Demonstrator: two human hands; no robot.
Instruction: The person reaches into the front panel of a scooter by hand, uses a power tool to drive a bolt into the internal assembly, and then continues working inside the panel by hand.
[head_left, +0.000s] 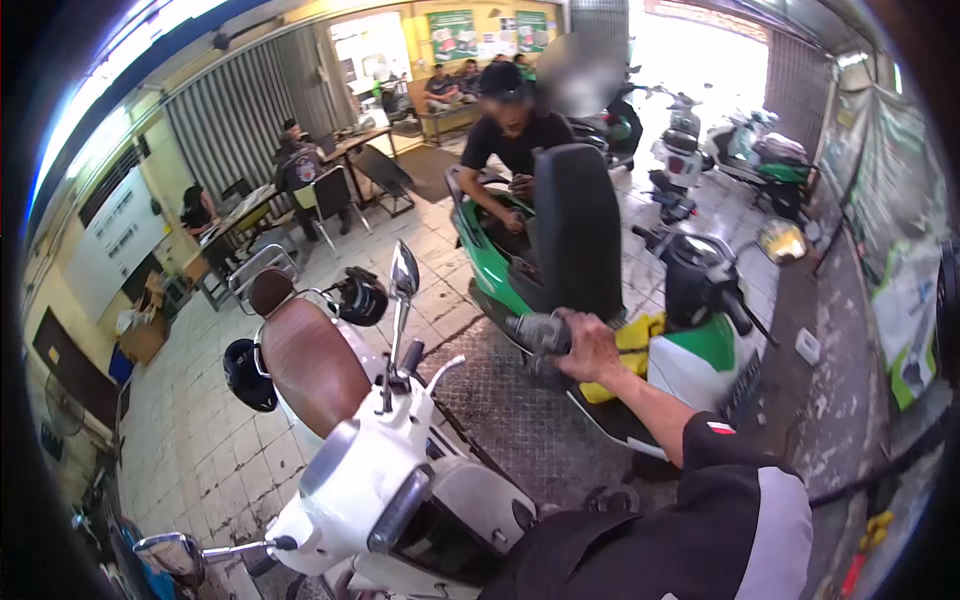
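My right hand [590, 352] is closed around a dark grey power drill [540, 333], which points to the left. Part of its body is blurred and covered by my fingers. Just beyond stands a green and white scooter [690, 360] with its black seat [578, 225] raised upright. Yellow cloth-like material [640, 332] lies over the scooter's middle, beside my wrist. My left hand is not in view.
A white scooter [350, 480] with a brown seat [315, 362] stands close at the left. A co-worker [515, 130] leans over the green scooter's far side. A metal plate [490, 400] covers the floor between both scooters. More scooters [685, 140] are parked behind.
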